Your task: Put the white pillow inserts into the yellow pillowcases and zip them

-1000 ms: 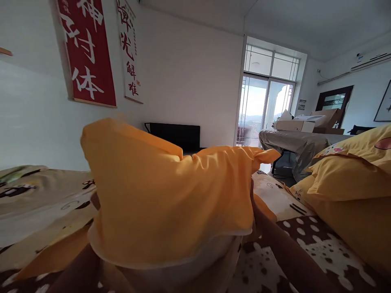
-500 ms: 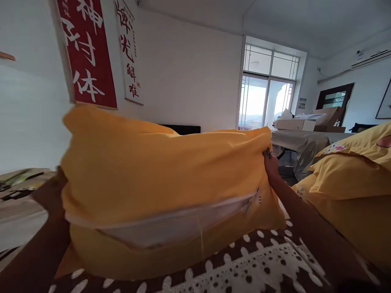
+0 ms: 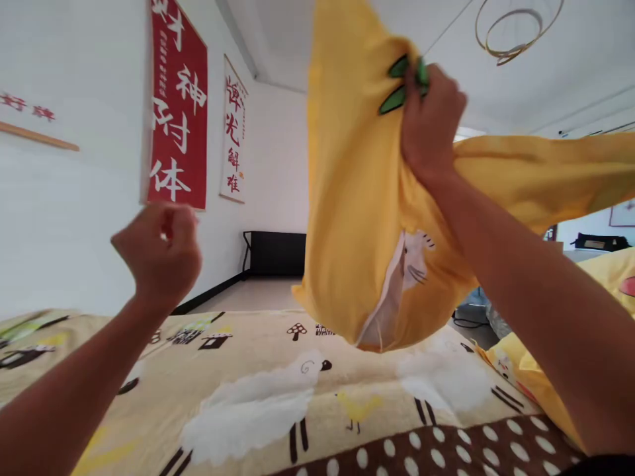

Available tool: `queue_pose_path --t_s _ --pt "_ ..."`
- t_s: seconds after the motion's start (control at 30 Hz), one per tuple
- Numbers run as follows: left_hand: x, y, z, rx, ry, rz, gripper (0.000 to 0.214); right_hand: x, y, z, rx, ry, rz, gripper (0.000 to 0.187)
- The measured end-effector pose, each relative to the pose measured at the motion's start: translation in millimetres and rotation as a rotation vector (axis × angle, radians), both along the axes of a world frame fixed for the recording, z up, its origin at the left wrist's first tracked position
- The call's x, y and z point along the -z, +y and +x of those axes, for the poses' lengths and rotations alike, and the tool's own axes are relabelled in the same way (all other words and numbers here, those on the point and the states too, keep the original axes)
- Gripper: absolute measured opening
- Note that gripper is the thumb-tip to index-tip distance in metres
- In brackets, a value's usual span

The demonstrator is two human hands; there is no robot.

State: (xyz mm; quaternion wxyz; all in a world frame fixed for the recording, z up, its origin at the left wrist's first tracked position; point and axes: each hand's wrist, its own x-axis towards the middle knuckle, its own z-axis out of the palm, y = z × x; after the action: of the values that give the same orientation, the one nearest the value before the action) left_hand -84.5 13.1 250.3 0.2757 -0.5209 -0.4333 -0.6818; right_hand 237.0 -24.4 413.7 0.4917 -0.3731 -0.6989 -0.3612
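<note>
My right hand (image 3: 430, 119) is raised high and closed on a bunch of the yellow pillowcase (image 3: 357, 218), which hangs from it over the bed. The case carries a white pillow inside, showing at the open seam (image 3: 384, 297) near the bottom. My left hand (image 3: 159, 254) hovers to the left at chest height, curled into a loose fist, apart from the pillow and with nothing visible in it. Below both hands lies the beige bed sheet (image 3: 258, 390) printed with sheep and chicks.
Another yellow pillow (image 3: 526, 377) lies at the right edge of the bed. A red banner (image 3: 177, 112) and a white scroll (image 3: 234, 129) hang on the left wall. A black bench (image 3: 275, 251) stands at the far wall. A ring lamp (image 3: 516, 26) hangs overhead.
The pillow was held by both hands low over the bed. Now my right hand has swung it up high, and my left hand has let go and drawn back to the left.
</note>
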Motion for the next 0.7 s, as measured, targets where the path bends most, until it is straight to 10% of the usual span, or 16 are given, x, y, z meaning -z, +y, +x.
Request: queue_pose_path --t_s 0.13,0.3,0.4,0.5,0.7 --pt "-35.4 -33.5 51.8 -0.054 0.528 0.204 0.040 82.1 28.2 -62.3 0.180 -0.046 0.044 0.028" --pt "-35.9 -13.2 74.4 -0.037 1.099 -0.484 0.078 158.7 80.2 -75.2 0.055 -0.289 -0.205 0.029" --pt "-29.2 5.6 75.3 0.034 1.056 -0.779 0.077 160.4 80.4 -74.2 0.002 -0.303 -0.223 0.037" --pt "-29.5 14.2 79.2 0.163 0.940 -0.777 0.042 142.7 63.8 -64.2 -0.053 -0.371 -0.211 0.037" --pt "-35.3 29.4 87.1 0.275 0.793 -0.817 0.042 105.6 12.1 15.2 0.029 -0.550 -0.502 0.043"
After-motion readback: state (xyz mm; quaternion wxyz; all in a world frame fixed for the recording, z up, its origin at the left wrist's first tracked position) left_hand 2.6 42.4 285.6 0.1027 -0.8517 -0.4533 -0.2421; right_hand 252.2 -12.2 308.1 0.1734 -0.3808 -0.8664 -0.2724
